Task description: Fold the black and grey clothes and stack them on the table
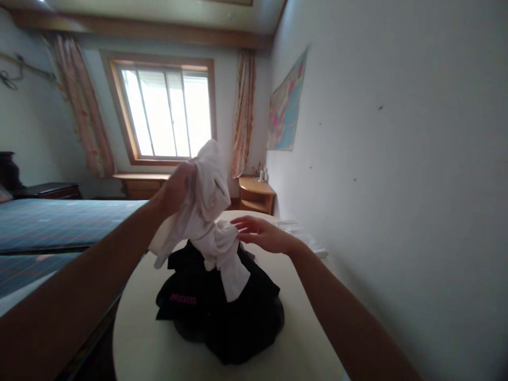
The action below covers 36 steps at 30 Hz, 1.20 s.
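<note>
Bedroom daylight is falling on a round pale table (135, 344) bearing a heap of clothes.
Left hand (178, 188) is clenching a white garment (206, 211), lifting it so it is hanging free above the black clothes (226, 317); right hand (264, 233), fingers spread, is touching the cloth's lower folds just beside it, seemingly steadying them.

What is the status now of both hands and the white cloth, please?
Left hand grips white cloth, lifted above black garment. Right hand open, fingertips at the cloth. Round table under the pile; nothing blocking.
</note>
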Motion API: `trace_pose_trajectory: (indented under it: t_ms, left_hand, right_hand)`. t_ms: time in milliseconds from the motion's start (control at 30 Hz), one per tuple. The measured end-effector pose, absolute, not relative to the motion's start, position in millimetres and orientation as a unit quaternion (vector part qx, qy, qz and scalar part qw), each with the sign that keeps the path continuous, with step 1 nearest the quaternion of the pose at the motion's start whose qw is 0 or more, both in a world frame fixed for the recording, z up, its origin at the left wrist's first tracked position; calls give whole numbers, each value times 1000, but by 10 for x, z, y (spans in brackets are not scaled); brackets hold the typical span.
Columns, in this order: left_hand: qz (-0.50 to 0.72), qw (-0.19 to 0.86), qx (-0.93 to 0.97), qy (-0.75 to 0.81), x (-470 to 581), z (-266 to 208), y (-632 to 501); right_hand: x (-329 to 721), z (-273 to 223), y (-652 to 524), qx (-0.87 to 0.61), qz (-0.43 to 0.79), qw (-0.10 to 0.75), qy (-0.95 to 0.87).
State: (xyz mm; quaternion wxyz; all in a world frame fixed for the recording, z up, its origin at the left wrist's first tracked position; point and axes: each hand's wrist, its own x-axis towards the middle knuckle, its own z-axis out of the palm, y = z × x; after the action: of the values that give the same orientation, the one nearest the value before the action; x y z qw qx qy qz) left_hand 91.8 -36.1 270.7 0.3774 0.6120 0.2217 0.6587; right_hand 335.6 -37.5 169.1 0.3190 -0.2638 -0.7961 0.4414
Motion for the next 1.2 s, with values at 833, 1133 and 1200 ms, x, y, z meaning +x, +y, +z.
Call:
trace_pose_trajectory:
  t_ms: [833,1133,1200]
  left_hand:
    - [198,192,908,316,781,1006,-655]
    - [328,96,868,361,1357,1651,-867]
    - [338,99,872,339,1633,1728,-980]
  right_hand:
    - [5082,-60,70,-727,80,495,-469]
    - [4823,1297,-560,-404,247,805,-358]
    - [4723,1570,-730,-348,240,828,-368]
